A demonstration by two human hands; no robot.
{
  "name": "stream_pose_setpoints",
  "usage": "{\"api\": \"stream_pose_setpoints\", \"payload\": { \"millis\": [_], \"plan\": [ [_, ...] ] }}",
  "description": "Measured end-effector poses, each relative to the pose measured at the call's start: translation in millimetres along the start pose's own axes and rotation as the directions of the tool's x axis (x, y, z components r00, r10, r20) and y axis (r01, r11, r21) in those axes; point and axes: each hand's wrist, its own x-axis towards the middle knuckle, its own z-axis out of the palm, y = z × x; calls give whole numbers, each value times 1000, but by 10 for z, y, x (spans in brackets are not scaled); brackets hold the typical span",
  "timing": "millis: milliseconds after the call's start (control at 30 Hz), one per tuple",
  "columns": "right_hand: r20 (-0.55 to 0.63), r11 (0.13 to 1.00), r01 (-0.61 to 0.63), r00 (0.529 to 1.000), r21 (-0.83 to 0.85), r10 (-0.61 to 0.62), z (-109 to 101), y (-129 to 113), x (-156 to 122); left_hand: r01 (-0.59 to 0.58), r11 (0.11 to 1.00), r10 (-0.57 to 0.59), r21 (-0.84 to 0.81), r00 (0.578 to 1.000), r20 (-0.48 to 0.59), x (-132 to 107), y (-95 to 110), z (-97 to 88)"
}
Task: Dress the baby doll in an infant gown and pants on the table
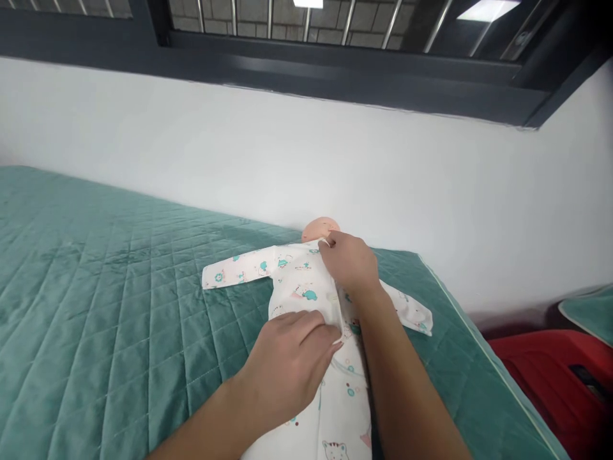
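A baby doll (320,227) lies on its back, its head against the wall, dressed in a white baby outfit (301,281) printed with teal and pink animals. Both long sleeves spread out to the sides. Up at the collar, my right hand (353,260) pinches the edge of the outfit's front flap. Lower down, at about waist height, my left hand (294,358) grips the same overlapping edge between thumb and fingers. The flap's border runs between the two hands. White printed cloth continues below toward me, partly covered by my forearms. The doll's hands do not show.
Green quilted bedding (119,287) spreads under the doll, ending at a piped edge on the right. Behind stands a white wall (239,147) below a dark window frame (335,70) with metal bars. A red plastic chair (546,377) is at the lower right.
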Motion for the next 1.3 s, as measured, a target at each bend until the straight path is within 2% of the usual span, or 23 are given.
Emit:
{"api": "stream_pose_setpoints", "payload": {
  "millis": [100,167,233,300,367,400,433,467,533,567,633,700,833,900,1100,1167,1300],
  "plan": [
    [-33,998,-18,999,64,20,-13,103,-10,28,999,-21,-36,985,173,50,-7,-56],
    [-77,993,-18,997,119,27,-43,181,-23,125,983,-97,-136,975,198,115,-60,-115],
    [-108,982,-28,993,188,49,-63,249,-47,247,940,-223,-236,967,125,232,-174,-169],
    [-100,970,-54,992,238,80,-48,282,-90,335,900,-348,-279,937,3,413,-347,-182],
    [-60,962,-94,992,255,113,9,274,-150,406,864,-449,-299,889,-89,645,-549,-133],
    [-43,958,-114,991,261,130,48,260,-182,462,822,-518,-332,849,-101,768,-644,-88],
    [-27,953,-133,989,273,146,89,244,-211,532,767,-592,-358,802,-77,888,-728,-35],
    [-18,945,-147,987,293,160,128,230,-234,596,724,-635,-347,773,3,997,-797,23],
    [-26,925,-151,985,349,171,193,215,-256,684,693,-668,-228,728,153,1165,-885,133],
    [-36,916,-141,986,375,166,217,215,-253,694,699,-668,-171,719,193,1218,-909,179],
    [-73,909,-103,987,403,144,249,225,-224,683,722,-659,-105,727,194,1261,-939,253],
    [-89,912,-83,988,403,129,267,238,-175,661,745,-646,-90,749,149,1245,-970,303],
    [-32,897,-105,991,429,131,271,278,-77,617,779,-611,-107,787,93,1170,-1054,351],
    [-8,876,-114,991,468,133,262,306,-42,615,773,-612,-158,788,75,1156,-1079,357],
    [-10,722,-87,992,686,129,250,355,3,627,611,-679,-483,729,86,1198,-1027,361],
    [-24,674,-63,993,736,119,261,352,2,618,610,-670,-496,736,94,1211,-993,362],
    [-32,588,-37,994,808,108,298,358,-13,600,670,-622,-438,775,110,1209,-960,367]
  ]
}}
